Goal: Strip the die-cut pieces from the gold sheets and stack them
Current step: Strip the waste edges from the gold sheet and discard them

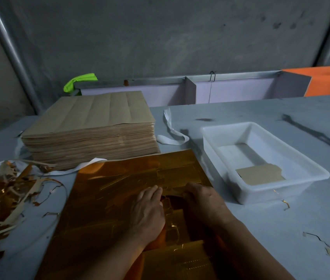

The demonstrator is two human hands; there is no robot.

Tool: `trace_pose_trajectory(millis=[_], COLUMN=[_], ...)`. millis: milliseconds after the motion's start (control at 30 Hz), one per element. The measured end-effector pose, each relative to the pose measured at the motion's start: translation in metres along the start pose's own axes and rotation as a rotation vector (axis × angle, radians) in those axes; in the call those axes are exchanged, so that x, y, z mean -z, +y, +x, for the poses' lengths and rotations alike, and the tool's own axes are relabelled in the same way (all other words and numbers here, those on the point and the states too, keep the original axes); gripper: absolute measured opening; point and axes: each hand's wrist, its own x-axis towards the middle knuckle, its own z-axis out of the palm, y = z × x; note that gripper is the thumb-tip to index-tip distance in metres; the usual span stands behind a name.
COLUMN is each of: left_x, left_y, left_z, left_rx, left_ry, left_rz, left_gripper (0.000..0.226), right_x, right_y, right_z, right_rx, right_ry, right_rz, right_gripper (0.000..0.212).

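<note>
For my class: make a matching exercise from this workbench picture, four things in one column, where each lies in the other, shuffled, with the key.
1 gold sheet
2 white tray
3 scrap strips
4 stack of brown sheets

A at the table's near left edge
B under the left hand and right hand
C right of the gold sheet, holding one brown piece
D behind the gold sheet

Pairs: 1-B, 2-C, 3-A, 4-D

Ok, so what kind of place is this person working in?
Probably a print-finishing or packaging workshop: a tall stack of brown sheets, a die-cut gold sheet and a heap of stripped offcuts lie on a plain worktable.
</note>
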Motion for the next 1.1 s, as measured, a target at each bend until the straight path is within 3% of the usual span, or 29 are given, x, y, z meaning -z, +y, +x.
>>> trace_pose_trajectory(millis=[667, 933, 1100], left_x=[0.004, 0.022, 0.03], left_y=[0.006, 0.013, 0.018], left_z=[0.001, 0.028, 0.044], left_rx=[0.058, 0.2, 0.233], left_ry=[-0.025, -0.182, -0.276], left_rz=[-0.031, -0.182, -0.048], left_gripper=[0.053, 0.084, 0.072], right_x=[-0.004, -0.011, -0.015], right_y=[0.005, 0.01, 0.014], right_z=[-0.002, -0.007, -0.008], right_rx=[-0.129, -0.006, 0.04], right_ry=[0.169, 0.11, 0.108], right_rz=[0.138, 0.06, 0.041], right_gripper=[0.016, 0.009, 0.008])
